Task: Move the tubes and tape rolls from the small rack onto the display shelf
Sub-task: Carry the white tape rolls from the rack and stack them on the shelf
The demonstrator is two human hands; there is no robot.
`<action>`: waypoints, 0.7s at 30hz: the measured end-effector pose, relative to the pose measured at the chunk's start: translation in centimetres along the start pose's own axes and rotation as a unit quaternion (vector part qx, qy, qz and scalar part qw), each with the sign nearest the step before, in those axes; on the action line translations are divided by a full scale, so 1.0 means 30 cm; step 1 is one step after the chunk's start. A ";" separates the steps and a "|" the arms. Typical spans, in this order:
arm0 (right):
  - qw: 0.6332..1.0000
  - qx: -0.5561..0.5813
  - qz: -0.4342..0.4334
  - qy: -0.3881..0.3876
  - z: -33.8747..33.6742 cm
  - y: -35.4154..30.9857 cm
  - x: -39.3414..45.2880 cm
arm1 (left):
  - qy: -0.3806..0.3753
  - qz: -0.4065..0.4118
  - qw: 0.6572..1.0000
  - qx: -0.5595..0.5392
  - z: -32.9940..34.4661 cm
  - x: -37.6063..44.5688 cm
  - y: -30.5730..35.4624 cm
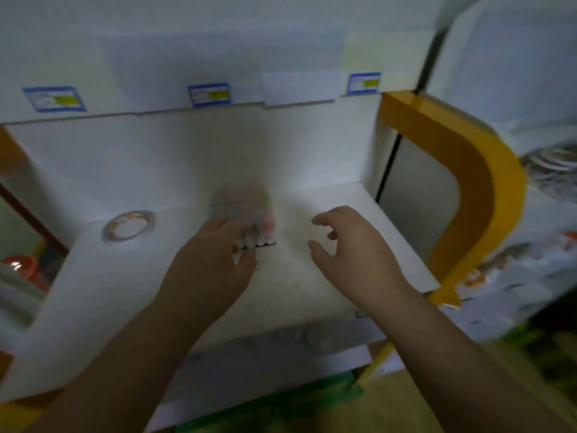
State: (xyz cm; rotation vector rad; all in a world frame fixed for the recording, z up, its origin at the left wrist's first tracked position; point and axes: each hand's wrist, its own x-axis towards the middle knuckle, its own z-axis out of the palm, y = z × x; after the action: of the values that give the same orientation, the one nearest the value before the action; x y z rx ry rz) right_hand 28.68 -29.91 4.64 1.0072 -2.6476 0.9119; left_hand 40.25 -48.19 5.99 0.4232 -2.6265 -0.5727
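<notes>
Head: L hand (215, 260) on tubes (246, 214)

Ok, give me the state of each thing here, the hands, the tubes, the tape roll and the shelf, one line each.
left hand: fingers curled on the bundle of tubes, on the shelf.
right hand: open, fingers loosely bent, holding nothing, apart from the tubes.
bundle of tubes: blurred, on the shelf.
tape roll: lying flat on the shelf, untouched.
display shelf: white, holds tubes and tape.

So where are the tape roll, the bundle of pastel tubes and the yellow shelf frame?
tape roll (128, 226), head view, on its near ring edge.
bundle of pastel tubes (249, 205), head view, on the blurred upper part.
yellow shelf frame (474, 170), head view, on its curved bend.
</notes>
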 end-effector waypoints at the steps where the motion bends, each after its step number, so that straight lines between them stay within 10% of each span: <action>1: 1.000 -0.004 0.011 0.006 -0.048 0.044 -0.042 | -0.008 0.011 1.000 -0.007 0.026 -0.012 0.065; 21: 0.973 -0.096 0.200 0.071 -0.825 0.785 -0.743 | -0.132 0.163 0.973 -0.101 0.583 -0.217 1.174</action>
State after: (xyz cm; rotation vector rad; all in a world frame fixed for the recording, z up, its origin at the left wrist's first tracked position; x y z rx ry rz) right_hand 28.85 10.87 5.14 0.3558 -2.7941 0.7380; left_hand 30.83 -9.48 5.26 -0.1571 -2.7631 -0.8196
